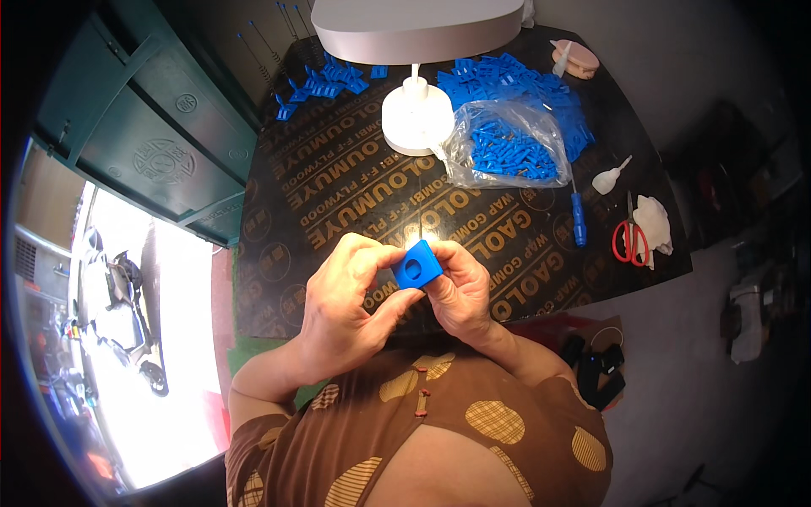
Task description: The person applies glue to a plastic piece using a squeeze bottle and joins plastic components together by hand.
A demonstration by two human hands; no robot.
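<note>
Over the near part of the dark table I hold a small blue plastic piece [420,266] with a square face and a round recess or hole in it. My left hand [348,291] pinches it from the left with thumb and fingers. From the other side, the fingertips of my right hand [462,291] grip its right edge. A thin dark line, maybe a rod, rises behind the piece; whether it is joined to it I cannot tell. Beyond my hands, a clear plastic bag [460,173] lies open, full of small blue parts [513,150].
Flat blue pieces [498,78] are heaped behind the bag. Blue pieces with thin upright rods [334,80] stand at the back left. A white lamp [414,118] overhangs the table [338,190]. To the right are a blue-handled screwdriver [579,221], a white squeeze bottle [608,179] and red scissors [628,243].
</note>
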